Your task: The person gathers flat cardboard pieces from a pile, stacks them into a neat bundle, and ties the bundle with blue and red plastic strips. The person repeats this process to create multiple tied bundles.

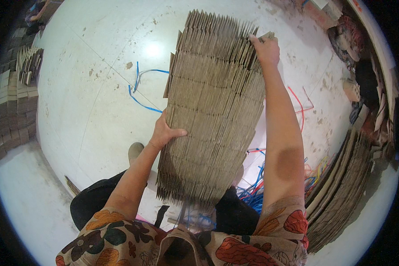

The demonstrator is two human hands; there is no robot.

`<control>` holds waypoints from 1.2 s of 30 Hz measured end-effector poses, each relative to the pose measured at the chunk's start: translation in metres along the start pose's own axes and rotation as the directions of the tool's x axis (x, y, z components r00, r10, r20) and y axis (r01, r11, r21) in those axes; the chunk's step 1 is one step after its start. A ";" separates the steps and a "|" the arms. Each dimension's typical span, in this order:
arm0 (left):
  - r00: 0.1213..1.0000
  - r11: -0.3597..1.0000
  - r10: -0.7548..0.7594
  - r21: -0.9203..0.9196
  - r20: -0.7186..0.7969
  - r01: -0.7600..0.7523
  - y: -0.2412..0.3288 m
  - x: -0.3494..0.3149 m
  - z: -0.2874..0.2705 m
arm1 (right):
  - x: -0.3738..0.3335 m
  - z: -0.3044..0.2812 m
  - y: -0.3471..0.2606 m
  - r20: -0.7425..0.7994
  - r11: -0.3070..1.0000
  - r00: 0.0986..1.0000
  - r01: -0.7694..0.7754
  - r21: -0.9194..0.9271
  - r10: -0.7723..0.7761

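Observation:
A long stack of brown cardboard pieces (213, 106) stands on edge in front of me, between my legs. Its many thin sheets are packed side by side, with notched edges at the far end. My left hand (166, 133) grips the stack's left side, the thumb lying over the top and the other fingers hidden behind the side. At the far right corner, my right hand (267, 48) is closed round the outer sheets, which stand slightly apart from the rest. Blue strapping (145, 105) sticks out from beneath the stack on the left.
Cut red strapping (302, 106) lies on the pale floor at right, with a tangle of blue straps (252, 197) near my right leg. A row of cardboard sheets (341, 190) stands at the right. Piled cardboard (13, 111) lines the left side.

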State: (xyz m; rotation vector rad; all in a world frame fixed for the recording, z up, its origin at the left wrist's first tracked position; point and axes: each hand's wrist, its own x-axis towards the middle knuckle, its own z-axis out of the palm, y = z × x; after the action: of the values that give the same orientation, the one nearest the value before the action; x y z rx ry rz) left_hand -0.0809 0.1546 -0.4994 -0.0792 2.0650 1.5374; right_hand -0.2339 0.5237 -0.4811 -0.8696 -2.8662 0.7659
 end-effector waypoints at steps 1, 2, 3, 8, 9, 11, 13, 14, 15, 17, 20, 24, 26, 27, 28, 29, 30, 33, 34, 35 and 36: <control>1.000 1.000 0.012 -0.008 -0.001 -0.012 -0.001 -0.001 0.000 | -0.001 0.003 0.002 -0.026 1.000 1.000 0.011 -0.009 -0.011; 1.000 1.000 -0.002 -0.014 0.005 0.002 0.001 0.000 0.001 | 0.001 0.006 0.007 -0.056 1.000 0.998 0.020 -0.022 -0.021; 1.000 1.000 -0.016 -0.020 0.010 0.017 0.003 0.000 0.003 | 0.003 0.010 0.012 -0.086 0.999 0.996 0.029 -0.035 -0.032; 1.000 1.000 -0.019 -0.005 0.013 0.019 0.002 0.003 0.005 | 0.020 0.028 0.025 -0.204 0.995 0.974 0.100 0.012 -0.095; 1.000 1.000 -0.016 -0.006 0.014 0.016 0.001 0.003 0.005 | 0.021 0.028 0.025 -0.173 0.995 0.980 0.102 0.017 -0.098; 1.000 1.000 -0.017 -0.013 0.008 0.017 -0.001 0.001 0.002 | 0.016 0.022 0.014 -0.048 0.996 0.995 0.087 0.033 -0.085; 1.000 0.999 -0.016 -0.034 0.012 0.016 -0.002 0.000 0.001 | 0.006 0.013 -0.005 0.015 1.000 1.000 0.016 -0.015 -0.016; 1.000 0.999 -0.022 -0.032 0.014 0.023 0.000 0.000 0.001 | 0.001 0.012 -0.016 -0.017 0.997 0.999 -0.036 -0.064 0.035; 0.999 0.999 -0.029 -0.030 0.015 0.030 0.001 0.000 0.002 | -0.001 0.012 -0.022 -0.051 0.990 0.995 -0.088 -0.110 0.082; 0.999 0.998 -0.035 -0.050 0.017 0.036 0.004 0.000 0.004 | -0.002 0.016 -0.024 -0.077 0.982 0.994 -0.087 -0.169 0.075; 0.999 0.996 -0.026 -0.082 0.022 0.028 0.005 0.000 0.004 | 0.000 0.029 -0.016 -0.156 0.993 0.987 -0.044 -0.108 0.027; 0.999 0.999 -0.018 -0.046 0.026 0.019 -0.003 0.002 0.003 | 0.006 0.034 -0.008 -0.111 0.994 0.992 0.054 -0.100 -0.065; 0.999 0.999 -0.020 -0.048 0.025 0.021 -0.006 0.003 0.002 | 0.005 0.033 -0.017 -0.088 0.991 0.995 0.041 -0.127 -0.052; 1.000 0.998 -0.019 -0.056 0.023 0.020 -0.008 0.003 0.002 | 0.003 0.031 -0.022 -0.076 0.990 0.996 0.035 -0.139 -0.046; 1.000 0.998 -0.018 -0.065 0.020 0.019 -0.009 0.003 0.001 | 0.001 0.030 -0.029 -0.061 0.987 0.998 0.019 -0.162 -0.029; 1.000 0.998 -0.011 -0.055 0.017 0.012 -0.009 0.002 0.001 | -0.003 0.026 -0.038 -0.045 0.982 0.999 0.002 -0.187 -0.010; 1.000 0.999 -0.005 -0.045 0.014 0.005 -0.009 0.002 0.001 | -0.006 0.024 -0.044 -0.028 0.977 1.000 -0.014 -0.212 0.009; 1.000 1.000 -0.007 -0.015 0.004 0.007 -0.009 0.002 0.000 | -0.009 0.022 -0.047 0.012 0.973 1.000 -0.009 -0.233 0.012; 1.000 1.000 -0.012 -0.005 -0.001 0.012 -0.008 0.002 0.000 | -0.007 0.027 -0.044 -0.041 0.975 0.999 -0.001 -0.222 -0.008; 1.000 1.000 -0.005 -0.015 0.007 0.006 -0.008 0.003 0.002 | -0.001 0.033 -0.035 -0.100 0.976 0.995 0.003 -0.216 -0.025; 1.000 1.000 -0.002 -0.024 0.009 0.002 -0.007 0.003 0.002 | 0.002 0.040 -0.029 -0.153 0.978 0.987 0.011 -0.208 -0.044</control>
State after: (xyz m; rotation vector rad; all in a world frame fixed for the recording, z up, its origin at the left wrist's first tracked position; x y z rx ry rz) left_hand -0.0802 0.1547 -0.5077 -0.0829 2.0392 1.5584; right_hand -0.2580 0.4865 -0.5025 -0.8655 -2.8439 0.3816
